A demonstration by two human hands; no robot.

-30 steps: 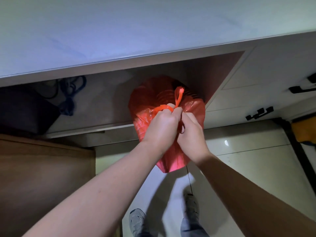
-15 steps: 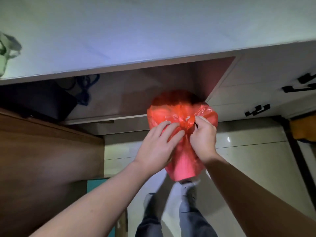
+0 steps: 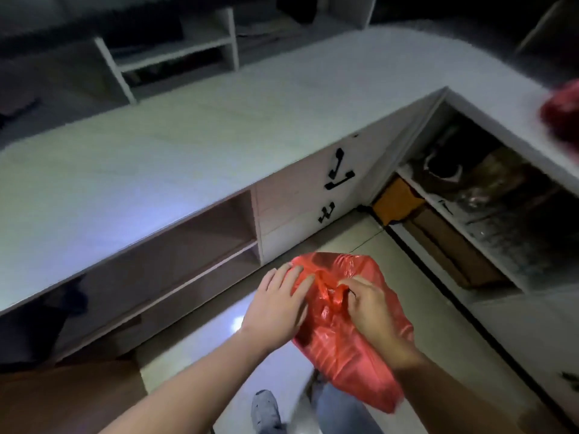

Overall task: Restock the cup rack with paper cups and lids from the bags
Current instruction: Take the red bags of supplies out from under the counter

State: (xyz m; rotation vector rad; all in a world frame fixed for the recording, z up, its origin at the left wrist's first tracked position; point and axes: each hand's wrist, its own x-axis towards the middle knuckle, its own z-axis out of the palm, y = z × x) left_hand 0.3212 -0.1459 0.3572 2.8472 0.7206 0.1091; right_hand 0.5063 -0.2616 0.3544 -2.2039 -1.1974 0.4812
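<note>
Red bag (image 3: 341, 333): held in the air at the near centre, above the floor and in front of the desk; its contents are hidden by the plastic, so cups or lids cannot be told apart.
Knot (image 3: 329, 288): the twisted handles at the bag's top are turned toward the person, presumably so that the tie can be worked loose.
Right hand (image 3: 371, 303): its fingers are curled and pinch the handles at the knot, so the bag's weight seems to be carried here.
Left hand (image 3: 277, 303): laid flat against the bag's left side with fingers fairly straight, apparently to steady it.
Desk (image 3: 163, 158): a pale L-shaped top runs from the left to the far right, with open shelves (image 3: 194, 255) below.
Second red bag (image 3: 560, 114): blurred, seen on the desk at the far right edge.
Cup rack: not identified in this view.
</note>
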